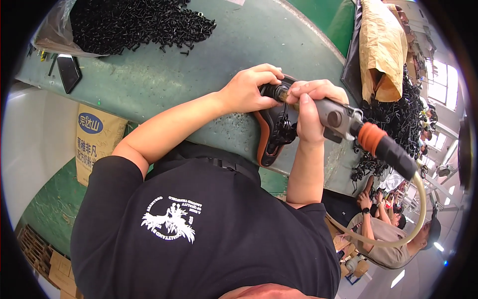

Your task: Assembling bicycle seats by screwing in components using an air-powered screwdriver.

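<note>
A bicycle saddle (267, 142) with orange sides and a black underside lies tilted at the near edge of the green table. My left hand (251, 88) is closed at its far end, fingers curled round a black ribbed part that looks like a saddle spring. In my right hand (314, 102) is a grey air screwdriver (334, 117) with an orange collar and a black hose end. Its brass-coloured front points left at the ribbed part, beside my left fingers. Contact at the tip is hidden by my hands.
Black screws (144, 25) are heaped at the far left, partly in a clear plastic bag (59, 30). Nearby lies a phone (68, 73). Black metal parts (398, 122) pile up at right beside a brown paper sack (381, 45). A pale air hose (422, 199) loops at right, near a seated co-worker (391, 231).
</note>
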